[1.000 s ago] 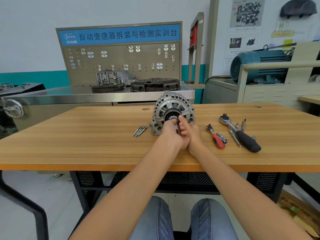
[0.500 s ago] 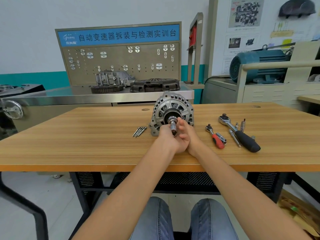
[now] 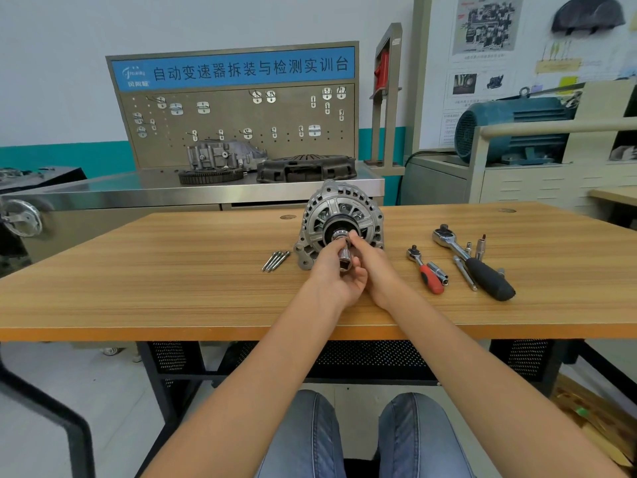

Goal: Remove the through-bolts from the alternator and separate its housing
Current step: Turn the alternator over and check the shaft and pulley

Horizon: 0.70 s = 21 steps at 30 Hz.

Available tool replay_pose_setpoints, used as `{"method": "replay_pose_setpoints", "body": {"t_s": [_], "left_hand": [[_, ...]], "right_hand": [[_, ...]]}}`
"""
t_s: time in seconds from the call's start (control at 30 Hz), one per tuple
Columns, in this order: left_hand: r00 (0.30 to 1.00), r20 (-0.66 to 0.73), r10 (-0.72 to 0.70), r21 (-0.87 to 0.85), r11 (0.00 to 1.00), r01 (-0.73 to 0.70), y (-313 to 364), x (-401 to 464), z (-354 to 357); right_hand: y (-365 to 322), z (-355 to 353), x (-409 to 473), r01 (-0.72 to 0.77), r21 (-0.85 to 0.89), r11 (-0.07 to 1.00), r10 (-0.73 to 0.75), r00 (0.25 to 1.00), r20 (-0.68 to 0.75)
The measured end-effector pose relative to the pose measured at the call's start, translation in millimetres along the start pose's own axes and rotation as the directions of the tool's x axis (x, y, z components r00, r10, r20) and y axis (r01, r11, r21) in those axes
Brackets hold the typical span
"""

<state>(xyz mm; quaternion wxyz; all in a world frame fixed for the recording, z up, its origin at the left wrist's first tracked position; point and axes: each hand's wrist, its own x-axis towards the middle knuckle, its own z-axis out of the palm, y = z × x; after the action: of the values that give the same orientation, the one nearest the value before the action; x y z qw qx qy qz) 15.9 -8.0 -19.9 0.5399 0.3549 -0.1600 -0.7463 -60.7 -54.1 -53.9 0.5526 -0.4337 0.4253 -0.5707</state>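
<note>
The silver alternator [image 3: 339, 215] stands on edge on the wooden table [image 3: 172, 270], its front face and shaft toward me. Several loose through-bolts [image 3: 275, 261] lie just to its left. My left hand [image 3: 336, 274] holds a chrome socket [image 3: 344, 258] in front of the shaft nut, open square end toward me. My right hand [image 3: 374, 267] sits beside it, fingertips touching the shaft end and the socket. Both hands hide the alternator's lower front.
To the right lie a small red-handled ratchet [image 3: 427, 270], a large black-handled ratchet [image 3: 475, 263], an extension bar [image 3: 465, 277] and small sockets [image 3: 481, 243]. A steel bench with a gearbox housing [image 3: 224, 155] and clutch cover [image 3: 306, 169] stands behind the table.
Both hands have drawn back slightly from the alternator's hub toward me, and the chrome socket now shows clear of the shaft in my left hand.
</note>
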Motion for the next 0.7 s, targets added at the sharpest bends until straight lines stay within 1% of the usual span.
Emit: {"method": "replay_pose_setpoints", "body": {"t_s": [0.07,0.17,0.23,0.3,0.37,0.4,0.43,0.57,0.7], "left_hand": [[1.0,-0.005,0.004,-0.004,1.0,-0.004,1,0,0],[1.0,0.009,-0.024,-0.064,0.998,0.024,1,-1,0],[0.998,0.034,-0.05,-0.109,0.993,0.053,2,-2,-1],[0.996,0.059,-0.066,-0.136,0.988,0.073,3,-2,-1],[0.993,0.082,-0.081,-0.137,0.986,0.092,4,-1,-2],[0.992,0.092,-0.087,-0.136,0.986,0.099,4,-1,-2],[0.991,0.096,-0.09,-0.136,0.985,0.102,4,0,-2],[0.991,0.08,-0.106,-0.15,0.982,0.117,3,-3,-1],[0.992,0.083,-0.099,-0.158,0.981,0.112,3,-6,2]], "right_hand": [[0,-1,1,0.001,0.009,1.0,-0.001,1.0,-0.005],[-1,-2,0,0.004,0.021,1.0,-0.003,0.999,-0.041],[1,0,-1,0.044,-0.008,0.999,-0.045,0.995,-0.093],[4,3,0,0.145,-0.116,0.983,-0.166,0.966,-0.198],[6,3,0,0.256,-0.236,0.937,-0.322,0.896,-0.307],[6,2,0,0.291,-0.261,0.921,-0.37,0.862,-0.347],[5,0,1,0.315,-0.264,0.912,-0.396,0.845,-0.36],[7,-1,2,0.363,-0.288,0.886,-0.438,0.86,-0.264],[11,-2,6,0.367,-0.339,0.866,-0.452,0.865,-0.218]]}}
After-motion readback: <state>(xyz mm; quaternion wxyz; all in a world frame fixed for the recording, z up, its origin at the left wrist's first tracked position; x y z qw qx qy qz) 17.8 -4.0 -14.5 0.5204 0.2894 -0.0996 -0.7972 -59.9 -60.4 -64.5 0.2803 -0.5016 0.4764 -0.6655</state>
